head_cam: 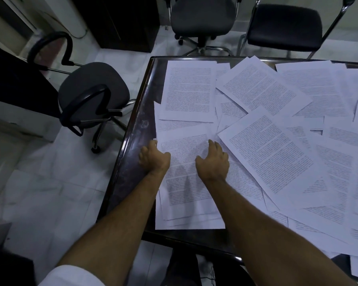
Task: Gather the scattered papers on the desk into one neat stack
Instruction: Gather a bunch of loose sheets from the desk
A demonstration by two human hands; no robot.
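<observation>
Printed papers [262,124] lie scattered over the dark desk [136,129], chairs [91,100] on pale tiles beside it. Both the left hand [153,159] and right hand [214,159] press flat-fingered on sheets at the desk's left edge.

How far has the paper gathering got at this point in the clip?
Early stage. Done: a few sheets overlap in a rough pile at the desk's near-left corner, edges not squared. In hand: the left hand sits at that pile's left edge and the right hand rests on it, as if drawing sheets together. Left: most scattered papers still cover the desk at mixed angles.
</observation>
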